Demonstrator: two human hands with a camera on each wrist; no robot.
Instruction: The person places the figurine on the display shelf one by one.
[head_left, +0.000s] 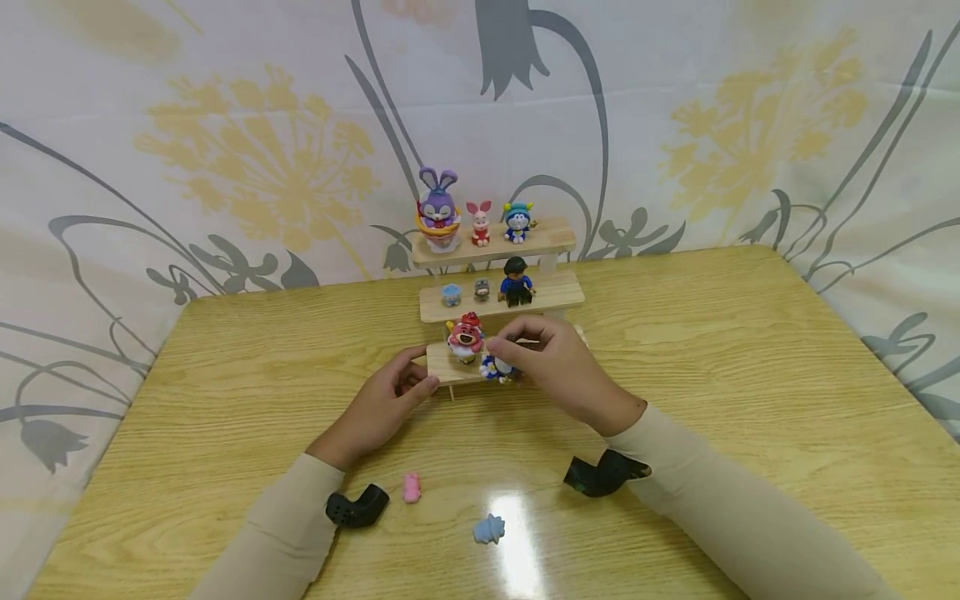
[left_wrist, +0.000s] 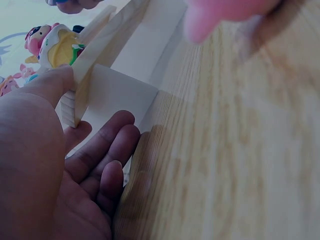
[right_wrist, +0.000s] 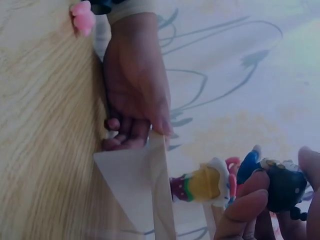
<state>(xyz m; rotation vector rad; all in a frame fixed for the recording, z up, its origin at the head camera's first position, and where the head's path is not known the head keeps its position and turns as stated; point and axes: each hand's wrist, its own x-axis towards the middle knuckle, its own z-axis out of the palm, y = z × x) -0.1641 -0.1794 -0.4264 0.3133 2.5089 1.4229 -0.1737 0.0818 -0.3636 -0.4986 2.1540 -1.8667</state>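
Observation:
At the left end of the lowest tier of a wooden display shelf point(head_left: 441, 367), my left hand point(head_left: 378, 410) pinches the board. In the left wrist view the thumb lies at the board's upper edge, a finger is under it, and the other fingers are loosely bent. My right hand point(head_left: 562, 371) holds a blue-and-white figurine point(head_left: 495, 368) between thumb and fingers, tilted, just over that tier. Its dark green back point(right_wrist: 285, 187) shows in the right wrist view. Beside it, a red bear figurine point(head_left: 467, 337) stands upright on the same tier.
The top tier bears a purple rabbit figurine point(head_left: 438, 208), a piglet figurine point(head_left: 480, 225) and a blue-hatted figurine point(head_left: 517, 223). Two small figures and a dark-haired toy person point(head_left: 516, 283) occupy the middle tier. A pink figure point(head_left: 412, 487) and a light-blue figure point(head_left: 489, 529) lie on the table.

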